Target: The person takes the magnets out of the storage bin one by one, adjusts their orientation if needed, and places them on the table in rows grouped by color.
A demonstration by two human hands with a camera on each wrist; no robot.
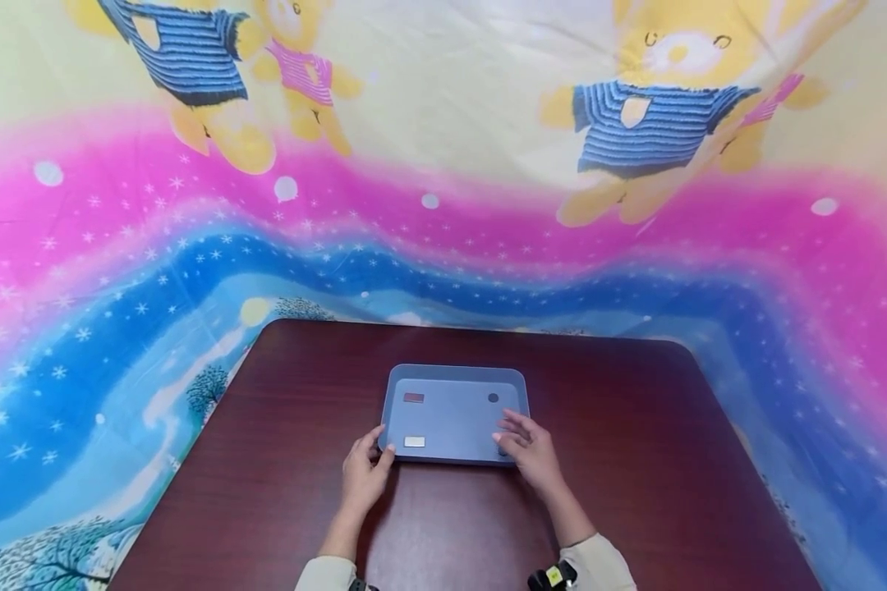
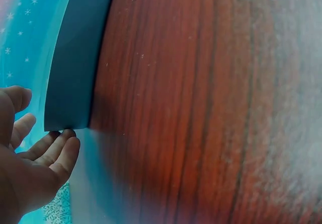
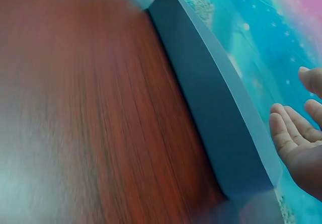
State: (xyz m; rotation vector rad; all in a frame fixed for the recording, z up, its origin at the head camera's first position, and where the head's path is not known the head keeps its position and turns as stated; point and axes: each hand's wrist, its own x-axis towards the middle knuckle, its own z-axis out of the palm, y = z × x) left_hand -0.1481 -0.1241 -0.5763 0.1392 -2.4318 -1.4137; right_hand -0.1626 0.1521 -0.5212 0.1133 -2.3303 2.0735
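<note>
A shallow blue-grey tray [image 1: 454, 415] stands on the table. In it lie a reddish-brown rectangular piece [image 1: 414, 397] at the back left, a pale rectangular piece [image 1: 414, 442] at the front left and a dark round disc [image 1: 494, 397] at the back right. Another dark piece [image 1: 503, 451] at the front right is partly covered by my right hand [image 1: 532, 453], which hovers over that side with loose fingers and nothing visible in them. My left hand [image 1: 365, 469] touches the tray's front left corner; in the left wrist view its fingers [image 2: 64, 148] rest against the tray's end.
The dark red-brown wooden table [image 1: 296, 410] extends around the tray on all sides. Behind it hangs a printed cloth [image 1: 443, 148] with bears and snowflakes. Black wrist gear [image 1: 553, 576] sits at my right sleeve.
</note>
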